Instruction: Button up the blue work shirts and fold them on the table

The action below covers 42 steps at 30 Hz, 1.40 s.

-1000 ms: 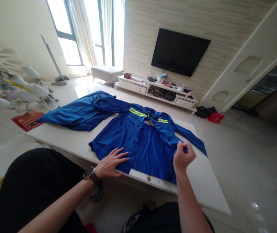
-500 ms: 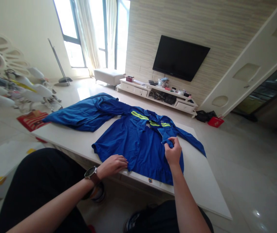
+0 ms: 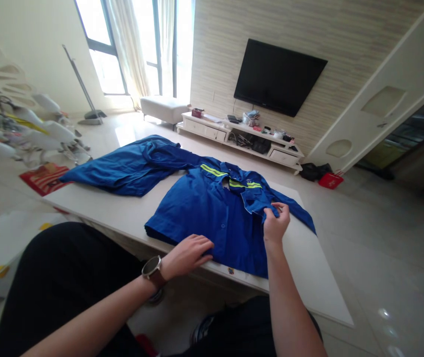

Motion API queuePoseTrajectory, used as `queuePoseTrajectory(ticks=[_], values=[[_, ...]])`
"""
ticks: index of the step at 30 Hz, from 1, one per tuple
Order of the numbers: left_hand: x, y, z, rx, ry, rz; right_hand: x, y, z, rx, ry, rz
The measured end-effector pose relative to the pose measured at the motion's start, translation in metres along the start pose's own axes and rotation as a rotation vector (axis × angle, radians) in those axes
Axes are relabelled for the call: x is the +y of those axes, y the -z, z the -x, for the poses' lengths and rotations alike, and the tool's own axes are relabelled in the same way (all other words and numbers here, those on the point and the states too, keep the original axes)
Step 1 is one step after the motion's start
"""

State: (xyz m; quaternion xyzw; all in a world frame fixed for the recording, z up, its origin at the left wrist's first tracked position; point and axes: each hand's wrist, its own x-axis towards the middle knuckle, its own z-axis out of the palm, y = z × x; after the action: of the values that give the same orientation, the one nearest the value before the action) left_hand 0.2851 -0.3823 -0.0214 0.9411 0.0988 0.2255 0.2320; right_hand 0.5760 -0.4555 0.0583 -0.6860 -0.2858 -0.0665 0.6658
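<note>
A blue work jacket (image 3: 187,208) with yellow-green reflective stripes lies spread over a white table, front side up. At the near edge, my left hand (image 3: 189,253), with a watch on its wrist, grips the bottom corner of the jacket's left-hand front panel. My right hand (image 3: 277,223) pinches the edge of the other front panel and holds it folded up, off the table. A button shows on the placket between my hands. To the left, a blue garment part (image 3: 123,166), perhaps trousers, lies bunched on the table; where it joins or overlaps the jacket's sleeve is unclear.
The white table (image 3: 319,277) reaches right past the jacket. A red bag (image 3: 43,178) lies on the floor beyond its left end. Farther off are a white TV cabinet (image 3: 204,131), a wall television (image 3: 279,77), a bench (image 3: 163,109) and a red gift bag (image 3: 331,180).
My left hand has moved right, drawing the left-hand panel's edge with it. My right hand has shifted up and right with the other panel's edge. The view has tilted slightly.
</note>
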Motion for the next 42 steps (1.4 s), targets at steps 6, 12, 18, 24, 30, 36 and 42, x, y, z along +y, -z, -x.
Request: queuePoseTrajectory(ticks=[6, 12, 18, 24, 30, 36, 42], values=[[0.004, -0.040, 0.021, -0.161, 0.041, -0.108, 0.001, 0.000, 0.011, -0.293, 0.047, 0.123], [-0.015, -0.037, 0.027, -0.126, 0.131, -0.160, -0.001, 0.004, 0.019, -0.482, 0.053, 0.176], [-0.011, -0.034, 0.021, -0.097, 0.178, -0.131, 0.009, 0.009, 0.048, -0.963, -0.048, 0.179], [-0.002, -0.035, -0.006, -0.081, 0.250, -0.058, 0.029, 0.002, 0.070, -1.220, -0.131, 0.217], [-0.003, -0.047, -0.027, -0.146, 0.313, 0.039, 0.025, -0.004, 0.074, -1.328, 0.016, 0.412], [-0.008, -0.061, -0.032, -0.118, 0.318, 0.115, 0.015, -0.006, 0.068, -1.345, 0.046, 0.419], [-0.009, -0.068, -0.026, 0.020, 0.276, 0.084, 0.014, -0.014, 0.071, -1.415, 0.075, 0.447]])
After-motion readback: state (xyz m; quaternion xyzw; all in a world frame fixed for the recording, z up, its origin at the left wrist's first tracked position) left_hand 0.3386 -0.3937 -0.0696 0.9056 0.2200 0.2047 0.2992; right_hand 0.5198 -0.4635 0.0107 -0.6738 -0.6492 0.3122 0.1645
